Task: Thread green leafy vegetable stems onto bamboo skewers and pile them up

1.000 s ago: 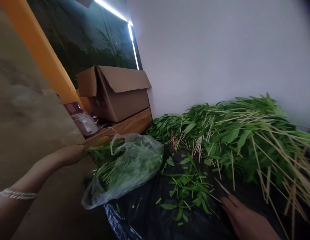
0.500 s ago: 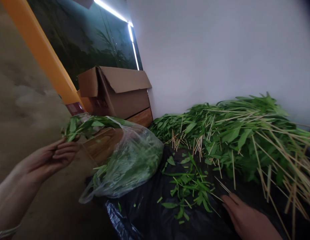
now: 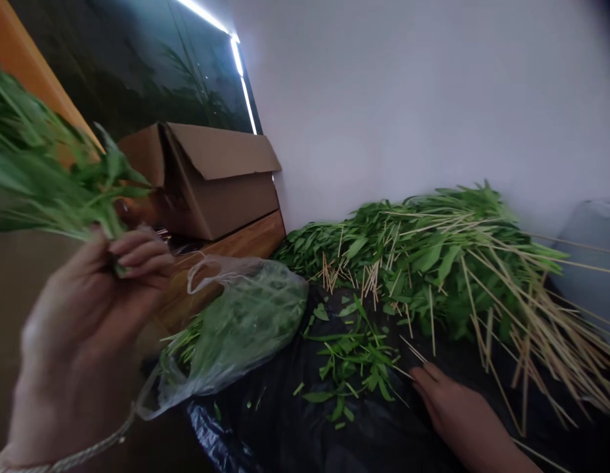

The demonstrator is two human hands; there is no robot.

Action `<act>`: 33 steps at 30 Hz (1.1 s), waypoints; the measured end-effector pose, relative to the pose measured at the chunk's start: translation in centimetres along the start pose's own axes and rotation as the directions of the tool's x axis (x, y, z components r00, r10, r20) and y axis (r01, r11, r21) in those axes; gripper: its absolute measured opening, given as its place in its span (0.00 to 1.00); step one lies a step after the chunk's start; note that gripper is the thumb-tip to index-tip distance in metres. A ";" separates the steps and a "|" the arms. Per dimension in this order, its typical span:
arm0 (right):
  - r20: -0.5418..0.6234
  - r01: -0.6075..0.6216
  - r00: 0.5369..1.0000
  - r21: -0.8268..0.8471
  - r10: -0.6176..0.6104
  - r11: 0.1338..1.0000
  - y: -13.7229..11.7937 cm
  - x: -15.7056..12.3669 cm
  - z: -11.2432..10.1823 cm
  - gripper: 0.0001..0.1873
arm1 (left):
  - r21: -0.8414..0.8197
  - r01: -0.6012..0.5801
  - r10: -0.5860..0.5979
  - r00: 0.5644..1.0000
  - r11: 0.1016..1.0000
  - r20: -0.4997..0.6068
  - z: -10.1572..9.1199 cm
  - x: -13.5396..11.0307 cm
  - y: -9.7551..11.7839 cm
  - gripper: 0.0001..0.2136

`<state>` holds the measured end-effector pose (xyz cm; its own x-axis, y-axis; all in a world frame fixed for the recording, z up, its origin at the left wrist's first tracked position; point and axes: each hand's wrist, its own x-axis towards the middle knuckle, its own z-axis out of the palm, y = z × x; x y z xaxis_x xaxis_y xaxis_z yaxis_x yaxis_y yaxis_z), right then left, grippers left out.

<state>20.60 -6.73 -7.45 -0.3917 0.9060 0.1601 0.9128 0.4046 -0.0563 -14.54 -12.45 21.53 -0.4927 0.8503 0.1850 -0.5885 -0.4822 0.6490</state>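
At the left, my left hand [image 3: 98, 302] is closed around the stems of a bunch of leafy greens [image 3: 53, 177], held up with the leaves fanning to the left. My right hand [image 3: 455, 407] is low on the right, its fingers pressed together on thin wooden skewers [image 3: 413, 349] whose ends poke out past the fingertips. Loose leaves and stem bits [image 3: 354, 364] lie just left of that hand on black plastic sheeting [image 3: 280, 420]. Between my hands sits a clear plastic bag [image 3: 245, 322] filled with greens, its mouth facing left.
A large heap of skewered greens [image 3: 433, 253] lies along the white wall, bare skewer ends [image 3: 545, 341] pointing toward the right front. An open cardboard box [image 3: 230, 197] stands on a wooden surface [image 3: 255, 236] behind the bag. A greyish object [image 3: 590, 256] is at the far right.
My left hand has come closer and higher, lifting the bunch of greens away from the bag's mouth. The view has turned slightly right; my right hand stays nearly in place.
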 end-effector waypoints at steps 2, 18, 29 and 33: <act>0.028 -0.016 0.999 -0.038 0.017 0.999 -0.2 0.1 -0.5 0.21 | -0.038 0.062 -0.057 0.989 0.997 0.134 0.5 0.0 -2.9 0.11; -0.083 -0.172 0.983 -0.094 0.165 0.981 1.8 0.2 -2.6 0.18 | 0.008 0.460 -0.458 0.884 0.888 -0.095 2.2 -2.9 -24.0 0.07; -0.177 -0.173 0.975 -0.229 0.134 0.958 3.1 0.2 -2.4 0.15 | 0.719 0.560 -0.911 0.226 0.411 0.345 -1.4 -4.6 -30.7 0.19; -0.177 -0.209 0.969 -0.212 0.173 0.955 2.8 0.2 -3.0 0.20 | 0.850 0.197 -0.866 0.225 0.489 0.447 -2.5 -2.3 -29.1 0.16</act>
<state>23.46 -5.76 -4.63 -0.2012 0.9258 0.3201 0.9778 0.1703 0.1221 2.18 -0.89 0.37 0.6851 0.7031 -0.1906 0.1597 0.1104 0.9810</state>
